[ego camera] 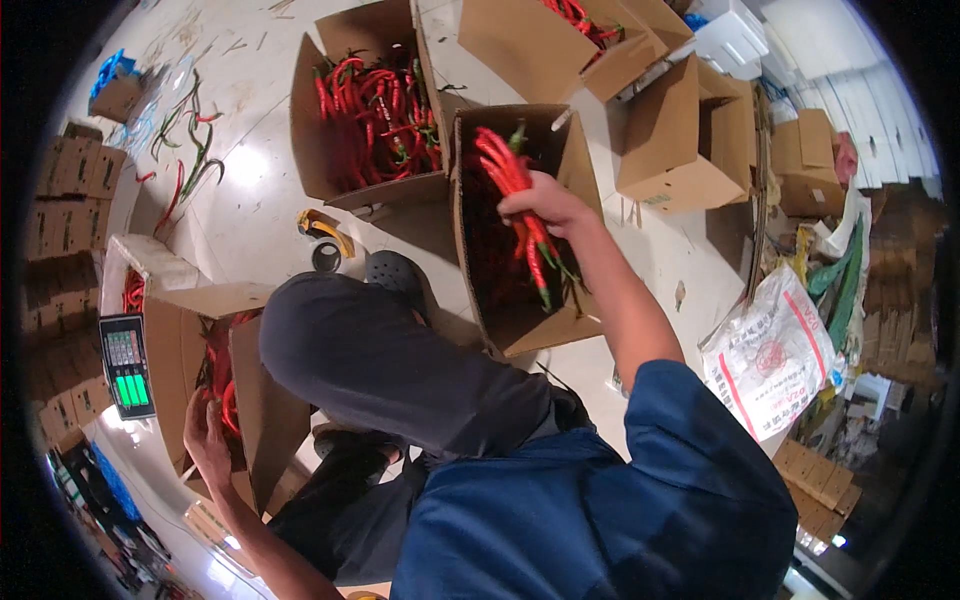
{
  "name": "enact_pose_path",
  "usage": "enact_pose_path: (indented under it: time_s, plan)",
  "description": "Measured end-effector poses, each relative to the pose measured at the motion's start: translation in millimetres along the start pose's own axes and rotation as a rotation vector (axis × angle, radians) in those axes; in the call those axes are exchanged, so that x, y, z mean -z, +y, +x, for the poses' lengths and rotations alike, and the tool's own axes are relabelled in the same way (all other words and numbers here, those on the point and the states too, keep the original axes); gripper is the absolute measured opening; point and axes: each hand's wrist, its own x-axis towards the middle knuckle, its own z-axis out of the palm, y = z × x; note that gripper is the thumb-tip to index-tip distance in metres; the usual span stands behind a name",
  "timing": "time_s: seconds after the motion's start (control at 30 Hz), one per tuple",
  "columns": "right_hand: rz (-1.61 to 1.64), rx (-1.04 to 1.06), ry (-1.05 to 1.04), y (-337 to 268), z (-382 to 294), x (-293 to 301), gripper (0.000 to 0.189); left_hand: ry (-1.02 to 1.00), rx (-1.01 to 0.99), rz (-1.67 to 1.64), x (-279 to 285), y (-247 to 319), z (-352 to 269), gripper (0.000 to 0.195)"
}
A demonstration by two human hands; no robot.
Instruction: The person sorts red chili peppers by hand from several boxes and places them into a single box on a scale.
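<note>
My right hand is closed around a bunch of long red chili peppers with green stems. It holds them over a cardboard box in front of me, whose shaded inside has more red chilies. To the left, my left hand reaches into another open cardboard box beside my knee. Its fingertips are at the red chilies in there; whether they grip any is hidden. A third box, full of red chilies, adjoins the middle box at its upper left.
A scale display with lit green digits stands left of the left box. A yellow tape dispenser and a tape roll lie on the floor. Loose chilies are scattered farther left. Another cardboard box and a white printed sack are at right.
</note>
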Motion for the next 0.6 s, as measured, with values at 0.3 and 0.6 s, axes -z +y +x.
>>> enact_pose_path:
  time_s: [0.3,0.6]
  plan:
    - [-0.132,0.122,0.109,-43.3,-85.6,-0.8,0.032,-0.014,-0.058,-0.137,-1.3,24.4,1.4,0.037]
    - [0.021,0.278,0.013,-105.2,-139.2,-21.5,0.037,-0.025,-0.141,-0.159,-3.5,55.4,-15.4,0.038]
